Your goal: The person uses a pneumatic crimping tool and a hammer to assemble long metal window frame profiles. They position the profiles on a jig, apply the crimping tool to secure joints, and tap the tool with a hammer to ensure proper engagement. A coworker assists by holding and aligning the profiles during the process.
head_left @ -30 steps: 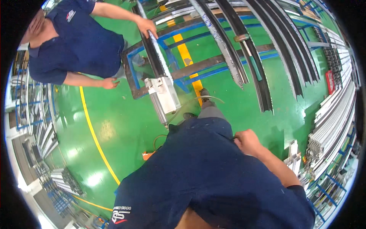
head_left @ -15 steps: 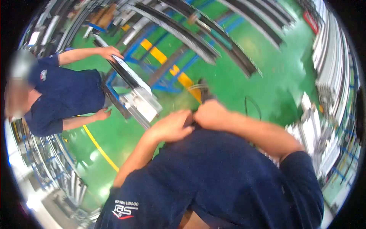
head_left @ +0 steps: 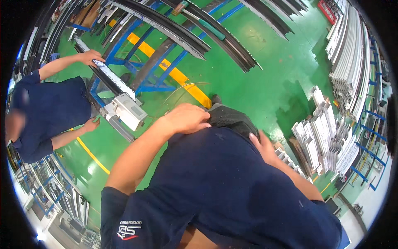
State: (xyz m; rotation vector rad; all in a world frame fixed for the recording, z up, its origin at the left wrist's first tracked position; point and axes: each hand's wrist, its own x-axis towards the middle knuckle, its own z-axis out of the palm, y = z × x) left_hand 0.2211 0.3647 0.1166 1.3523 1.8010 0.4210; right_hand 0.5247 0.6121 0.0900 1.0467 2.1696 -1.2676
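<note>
My left hand [head_left: 187, 118] is at the front of my waist, its fingers curled against the hem of my dark blue shirt [head_left: 207, 166]. The fingertips are partly tucked out of sight. Lower on my right side, my right hand [head_left: 266, 148] lies along the hip of my dark trousers [head_left: 233, 118]. Its thumb stands apart, and the other fingers are mostly hidden by the trousers and shirt. No tool shows in either hand.
At left, a co-worker's hand [head_left: 92, 57] rests on a long profile beside a white box-shaped unit [head_left: 129, 111]. Ahead, dark profiles [head_left: 166, 31] lie on blue stands [head_left: 159, 85], with a green-handled tool [head_left: 211, 29] on one. Stacked light profiles [head_left: 319, 137] stand at right.
My hands were together at the front of my waist; the right has moved away to my right hip. The left stays near the hem. The surroundings have shifted left and up in view.
</note>
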